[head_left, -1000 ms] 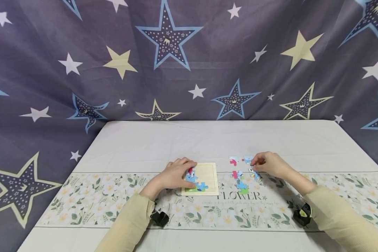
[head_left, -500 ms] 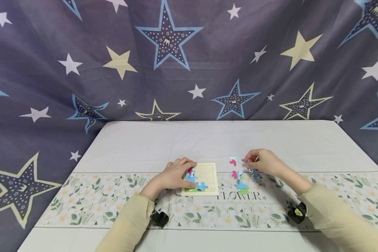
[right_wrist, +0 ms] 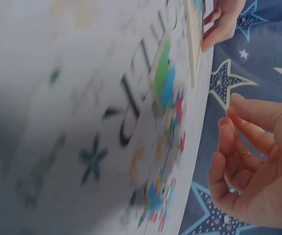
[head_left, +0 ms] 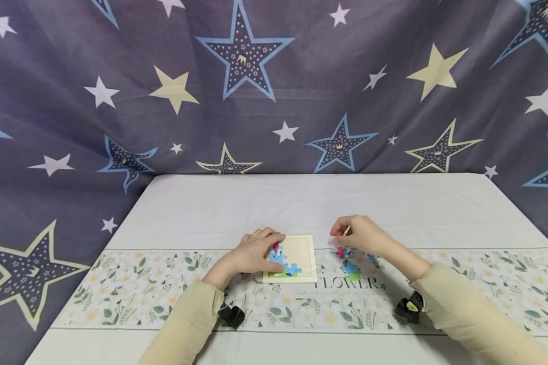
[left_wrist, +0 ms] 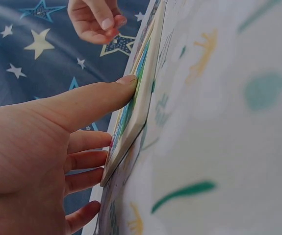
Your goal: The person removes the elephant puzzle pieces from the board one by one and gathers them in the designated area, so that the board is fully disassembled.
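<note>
Where the left hand [head_left: 254, 252] grips: square pale-wood puzzle tray [head_left: 306, 280], presumably to steady it.
Right hand [head_left: 363, 235]: any grasp, cannot tell.
Loose multicoloured jigsaw pieces [head_left: 350, 269]: near it, likely for easy reach.

Head camera looked forward-down; wrist views, close, tilted sideways, shared pale square wooden tray [head_left: 301, 251], upper middle.

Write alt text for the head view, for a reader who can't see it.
A person's left hand rests on a partly filled puzzle tray, while the right hand is above loose puzzle pieces. Behind the table hangs a starry curtain.
</note>
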Demonstrator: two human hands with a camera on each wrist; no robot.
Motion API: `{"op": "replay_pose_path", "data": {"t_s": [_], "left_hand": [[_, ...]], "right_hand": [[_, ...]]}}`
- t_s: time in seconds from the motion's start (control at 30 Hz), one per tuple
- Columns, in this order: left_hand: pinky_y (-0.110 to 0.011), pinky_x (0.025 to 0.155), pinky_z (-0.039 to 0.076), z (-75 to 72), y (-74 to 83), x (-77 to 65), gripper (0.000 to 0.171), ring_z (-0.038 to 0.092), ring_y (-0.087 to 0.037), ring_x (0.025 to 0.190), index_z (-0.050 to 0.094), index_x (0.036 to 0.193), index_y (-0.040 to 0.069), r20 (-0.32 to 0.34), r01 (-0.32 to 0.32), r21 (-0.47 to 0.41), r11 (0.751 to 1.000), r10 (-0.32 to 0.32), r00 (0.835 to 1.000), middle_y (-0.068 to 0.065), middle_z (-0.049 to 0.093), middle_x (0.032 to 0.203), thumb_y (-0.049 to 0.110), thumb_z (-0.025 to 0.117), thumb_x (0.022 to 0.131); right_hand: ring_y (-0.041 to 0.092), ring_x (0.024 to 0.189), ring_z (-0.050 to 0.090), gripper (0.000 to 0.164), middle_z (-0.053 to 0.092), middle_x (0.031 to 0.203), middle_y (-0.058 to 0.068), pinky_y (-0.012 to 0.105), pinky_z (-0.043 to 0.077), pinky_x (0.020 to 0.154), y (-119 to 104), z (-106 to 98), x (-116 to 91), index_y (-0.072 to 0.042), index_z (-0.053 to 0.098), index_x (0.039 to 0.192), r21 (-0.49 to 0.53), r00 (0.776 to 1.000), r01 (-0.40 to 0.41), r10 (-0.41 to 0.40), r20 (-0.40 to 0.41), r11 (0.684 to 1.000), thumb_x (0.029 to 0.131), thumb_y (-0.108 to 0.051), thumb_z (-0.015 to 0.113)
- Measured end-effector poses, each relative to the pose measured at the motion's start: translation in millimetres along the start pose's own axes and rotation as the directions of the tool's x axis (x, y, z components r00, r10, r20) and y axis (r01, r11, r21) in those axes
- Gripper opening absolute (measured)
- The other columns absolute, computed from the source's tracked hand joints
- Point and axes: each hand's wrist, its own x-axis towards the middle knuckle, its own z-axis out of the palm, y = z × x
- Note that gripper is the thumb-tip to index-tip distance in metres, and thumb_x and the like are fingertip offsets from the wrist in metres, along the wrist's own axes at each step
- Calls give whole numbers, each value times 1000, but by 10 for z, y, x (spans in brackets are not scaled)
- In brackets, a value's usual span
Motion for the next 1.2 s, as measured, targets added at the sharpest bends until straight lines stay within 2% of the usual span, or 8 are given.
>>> {"op": "replay_pose_path", "data": {"t_s": [0.33, 0.63, 0.87, 1.2], "left_hand": [[-49, 95, 28, 2, -6, 14, 76, 38, -23, 122, 41, 138, 16, -2, -14, 2, 1000, 14, 1000, -4, 42, 135, 46, 70, 75], [-49, 94, 29, -8, 2, 8, 75, 38, -22, 121, 41, 137, 16, 2, -9, -7, 1000, 9, 1000, -3, 42, 134, 47, 69, 75], [-49, 93, 30, -15, -2, 4, 74, 39, -24, 120, 43, 136, 15, -2, -21, -5, 1000, 21, 1000, -4, 43, 132, 45, 70, 75], [-48, 91, 30, 7, -32, 15, 74, 38, -23, 121, 42, 137, 15, -7, -24, 4, 1000, 24, 1000, -4, 43, 133, 46, 69, 75]], "right_hand": [[11, 57, 50, 6, 59, 73, -4, 25, 41, 51, -206, 212, 67, -11, 65, 88, 37, 996, 58, -61, 67, 998, 82, -13, 66], [8, 63, 55, 8, 61, 75, -6, 23, 44, 56, -369, 397, 126, -11, 65, 89, 46, 982, 112, -118, 146, 993, 82, -13, 67], [7, 68, 55, 10, 61, 75, -9, 25, 45, 64, -467, 517, 150, -14, 67, 88, 14, 977, 103, -104, 185, 995, 79, -15, 69], [8, 63, 50, 16, 56, 72, -8, 26, 42, 61, -524, 619, 175, -12, 66, 90, -22, 970, 130, -123, 209, 991, 76, -18, 72]]}}
